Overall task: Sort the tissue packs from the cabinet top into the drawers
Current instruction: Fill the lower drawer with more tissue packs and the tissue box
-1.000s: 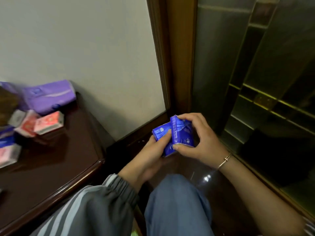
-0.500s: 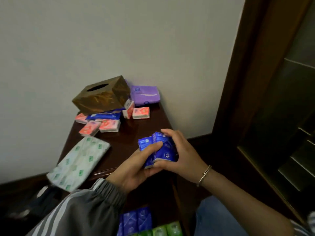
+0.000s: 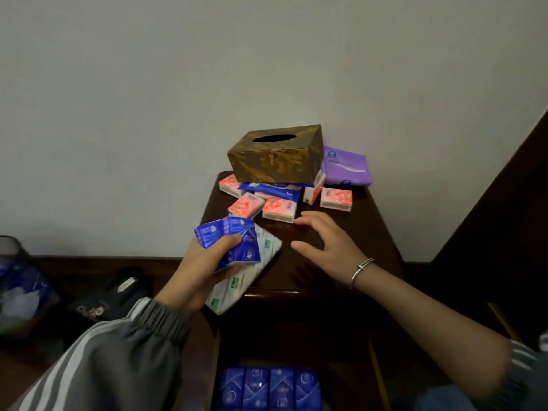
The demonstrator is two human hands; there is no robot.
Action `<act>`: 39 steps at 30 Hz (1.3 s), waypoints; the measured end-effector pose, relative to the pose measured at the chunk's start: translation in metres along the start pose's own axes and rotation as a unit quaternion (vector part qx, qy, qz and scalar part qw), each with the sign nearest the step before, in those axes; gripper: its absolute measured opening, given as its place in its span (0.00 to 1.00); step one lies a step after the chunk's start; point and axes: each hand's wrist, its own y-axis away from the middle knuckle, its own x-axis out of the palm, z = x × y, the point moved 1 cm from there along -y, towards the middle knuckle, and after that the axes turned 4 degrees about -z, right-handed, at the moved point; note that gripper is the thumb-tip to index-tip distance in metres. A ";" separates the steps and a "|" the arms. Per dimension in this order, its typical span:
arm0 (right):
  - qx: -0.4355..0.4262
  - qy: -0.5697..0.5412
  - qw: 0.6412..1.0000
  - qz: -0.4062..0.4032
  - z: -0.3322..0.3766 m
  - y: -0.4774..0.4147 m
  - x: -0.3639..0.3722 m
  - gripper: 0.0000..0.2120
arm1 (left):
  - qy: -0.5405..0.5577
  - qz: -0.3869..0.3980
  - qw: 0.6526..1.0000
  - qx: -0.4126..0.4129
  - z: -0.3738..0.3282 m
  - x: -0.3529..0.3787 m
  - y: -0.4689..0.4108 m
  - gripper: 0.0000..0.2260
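My left hand (image 3: 207,262) grips two or three small blue tissue packs (image 3: 234,241) over the front left corner of the dark wooden cabinet top (image 3: 341,221). My right hand (image 3: 326,244) hovers open above the cabinet top, fingers spread, close to several pink tissue packs (image 3: 278,207). A long white-and-green tissue pack (image 3: 240,286) lies under my left hand and overhangs the front edge. A flat blue pack (image 3: 272,189) and a purple pack (image 3: 345,167) lie at the back. Below, an open drawer (image 3: 373,366) holds a row of blue packs (image 3: 268,388).
A brown patterned tissue box (image 3: 277,154) rests on top of the packs at the back against the white wall. A dark bag (image 3: 106,298) and a bin with blue plastic (image 3: 20,289) sit on the floor to the left. A dark door frame (image 3: 504,203) rises on the right.
The view swung left from the door to the cabinet. My right hand has let go of the blue packs and moved toward the pink packs; my left hand alone holds the blue packs.
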 end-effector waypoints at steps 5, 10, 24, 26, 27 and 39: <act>0.030 0.073 0.996 -0.047 -0.025 -0.020 0.014 0.16 | 0.011 -0.008 1.000 0.022 0.021 -0.019 -0.020 0.17; 0.000 0.113 0.976 -0.186 -0.030 -0.059 0.002 0.16 | 0.031 -0.001 0.999 0.025 0.024 -0.021 -0.041 0.22; -0.024 0.469 0.882 0.044 -0.007 -0.205 -0.026 0.31 | 0.025 0.002 0.999 0.019 0.028 -0.020 -0.057 0.25; -0.003 0.455 0.887 0.076 -0.003 -0.210 -0.022 0.34 | 0.020 -0.006 1.000 0.020 0.028 -0.018 -0.056 0.23; 0.005 0.448 0.891 0.080 -0.001 -0.212 -0.019 0.33 | 0.018 -0.011 1.000 0.020 0.029 -0.018 -0.056 0.23; 0.043 0.103 0.984 -0.137 0.008 -0.121 -0.084 0.24 | 0.019 -0.030 0.998 0.048 0.029 -0.011 -0.050 0.20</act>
